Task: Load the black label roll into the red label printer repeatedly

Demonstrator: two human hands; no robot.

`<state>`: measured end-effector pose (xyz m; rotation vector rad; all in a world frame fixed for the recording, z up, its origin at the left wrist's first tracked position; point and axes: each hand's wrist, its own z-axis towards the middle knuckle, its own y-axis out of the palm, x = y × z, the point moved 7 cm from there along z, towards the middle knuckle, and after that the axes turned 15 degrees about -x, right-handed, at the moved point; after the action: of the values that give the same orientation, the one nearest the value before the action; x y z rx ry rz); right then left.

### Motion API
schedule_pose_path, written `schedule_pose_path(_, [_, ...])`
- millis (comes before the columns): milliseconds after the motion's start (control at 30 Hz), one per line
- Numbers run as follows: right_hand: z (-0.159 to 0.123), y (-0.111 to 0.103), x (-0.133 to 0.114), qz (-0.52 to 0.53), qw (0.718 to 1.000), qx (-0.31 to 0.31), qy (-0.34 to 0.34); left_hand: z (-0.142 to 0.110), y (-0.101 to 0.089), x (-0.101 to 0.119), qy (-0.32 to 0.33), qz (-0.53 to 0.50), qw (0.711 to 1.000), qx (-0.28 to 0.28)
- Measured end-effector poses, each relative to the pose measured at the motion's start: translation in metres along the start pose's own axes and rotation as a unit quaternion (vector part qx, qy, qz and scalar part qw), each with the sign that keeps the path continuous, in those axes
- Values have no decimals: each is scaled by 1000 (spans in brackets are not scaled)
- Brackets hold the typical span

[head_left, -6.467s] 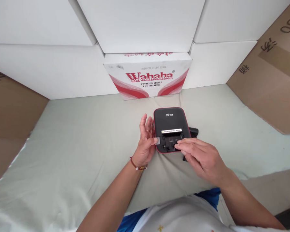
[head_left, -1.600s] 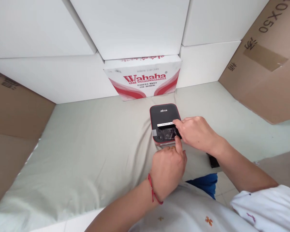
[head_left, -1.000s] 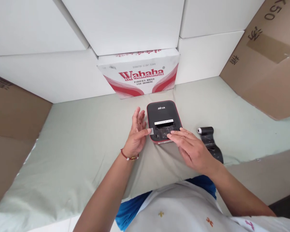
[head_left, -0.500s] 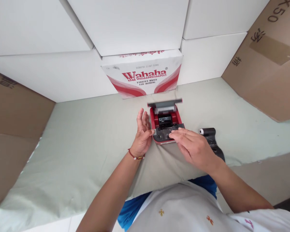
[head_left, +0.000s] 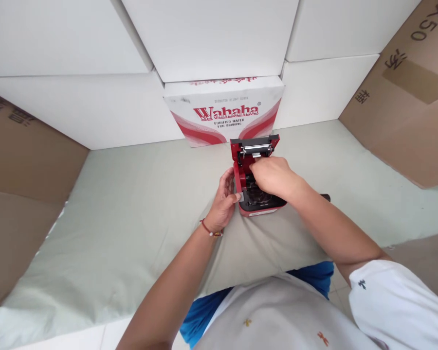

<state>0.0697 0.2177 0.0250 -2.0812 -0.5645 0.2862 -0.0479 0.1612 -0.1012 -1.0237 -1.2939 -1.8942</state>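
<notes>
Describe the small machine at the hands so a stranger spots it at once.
Find the white Wahaha carton. Just in front, on the pale green cloth, sits the machine. Its red-and-black body and raised lid set it apart from the black roll to its right.

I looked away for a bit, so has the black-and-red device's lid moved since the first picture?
Yes. The lid lay shut then; now it stands raised, its free edge swung up towards the Wahaha box.

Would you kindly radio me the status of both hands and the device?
Left hand against device; lid raised; right hand reaching inside, fingertips hidden, partly blocking view.
</notes>
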Motion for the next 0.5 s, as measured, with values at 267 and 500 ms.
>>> schedule_pose_path(267, [-46, -5, 11, 59, 996, 67, -1, -6, -16, 8, 29, -58, 987, 145])
schedule_pose_path(500, [-147, 25, 120, 343, 921, 186, -11, -7, -22, 6, 4, -30, 978, 207])
